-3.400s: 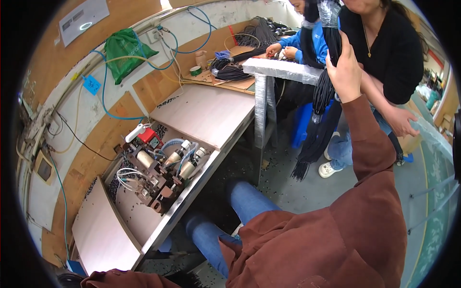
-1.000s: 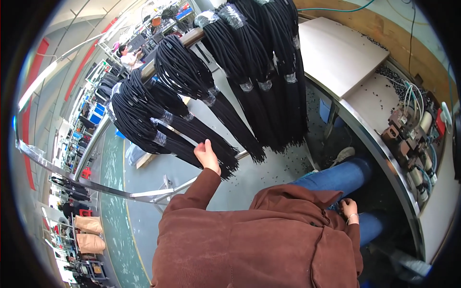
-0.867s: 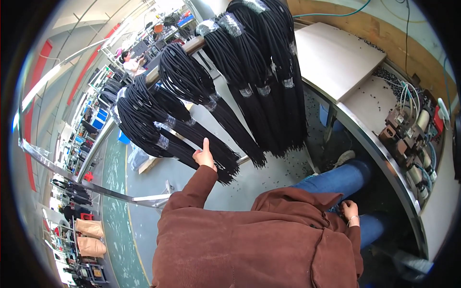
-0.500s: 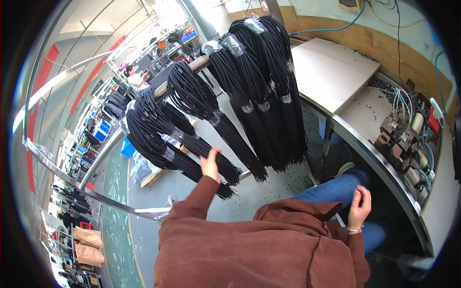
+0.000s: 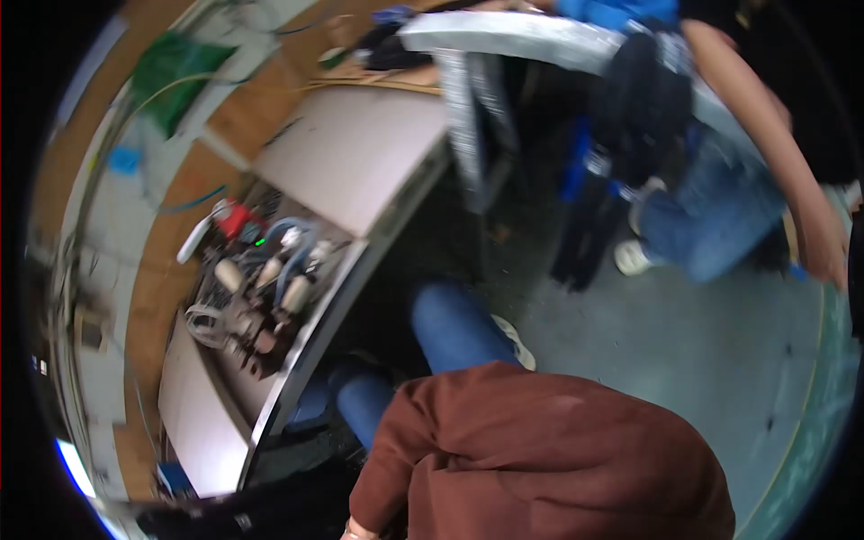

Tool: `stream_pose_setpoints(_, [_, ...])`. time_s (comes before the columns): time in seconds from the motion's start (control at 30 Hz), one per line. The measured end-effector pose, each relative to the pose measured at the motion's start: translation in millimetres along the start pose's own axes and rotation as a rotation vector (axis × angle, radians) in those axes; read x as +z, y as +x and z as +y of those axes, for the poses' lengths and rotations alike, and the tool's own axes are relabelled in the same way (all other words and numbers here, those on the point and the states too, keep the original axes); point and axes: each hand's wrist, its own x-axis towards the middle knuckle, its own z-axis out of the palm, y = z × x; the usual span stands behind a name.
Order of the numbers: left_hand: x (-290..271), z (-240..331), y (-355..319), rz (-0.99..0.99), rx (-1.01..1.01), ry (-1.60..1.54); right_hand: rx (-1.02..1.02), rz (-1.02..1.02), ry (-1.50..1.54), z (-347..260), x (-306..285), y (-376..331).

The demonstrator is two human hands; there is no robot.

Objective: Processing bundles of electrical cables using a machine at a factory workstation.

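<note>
Neither of my hands shows here. A brown sleeve (image 5: 396, 459) runs down at the lower edge, and only a sliver of banded wrist (image 5: 360, 531) peeks out below it; I cannot tell which arm this is. My jacket (image 5: 585, 441) fills the bottom of the view. Beyond my jeans (image 5: 459, 324), at the upper right, a blurred black bundle of cables (image 5: 634, 117) hangs beside a silver-wrapped frame (image 5: 522, 36). A co-worker's bare arm (image 5: 765, 117) reaches down past it, with the hand (image 5: 823, 256) near the right rim.
To my left is a workbench with a pale board (image 5: 360, 153), a metal edge (image 5: 315, 333) and a small machine (image 5: 261, 315) with tubes. The co-worker's jeans (image 5: 711, 216) and pale shoe (image 5: 633, 257) are at the right, over the grey floor (image 5: 675, 351).
My view has swung far to the right, so the bench is now on my left. The rack of black cable bundles and both my hands have left the picture.
</note>
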Motion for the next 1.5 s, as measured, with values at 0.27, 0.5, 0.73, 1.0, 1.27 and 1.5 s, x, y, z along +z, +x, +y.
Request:
stream_pose_setpoints(0.27, [45,40,19,-0.243,-0.012,0.426,-0.218,0.091,-0.25,-59,-7,14])
stream_pose_setpoints(0.5, [74,74,10,-0.268,0.121,0.795,-0.368,0.192,-0.159,-53,-8,57])
stream_pose_setpoints(0.73, [101,104,12,-0.306,0.199,1.147,-0.268,0.259,-0.131,-63,-30,40])
stream_pose_setpoints(1.0, [141,125,3,-0.306,0.284,1.537,-0.067,0.559,0.241,9,-38,-42])
stream_pose_setpoints(1.27, [215,137,19,-0.338,0.409,1.941,0.0,0.545,0.231,18,-44,-109])
stream_pose_setpoints(1.5, [289,90,89,-0.937,0.736,1.319,-0.275,0.984,-0.544,-57,-33,-112])
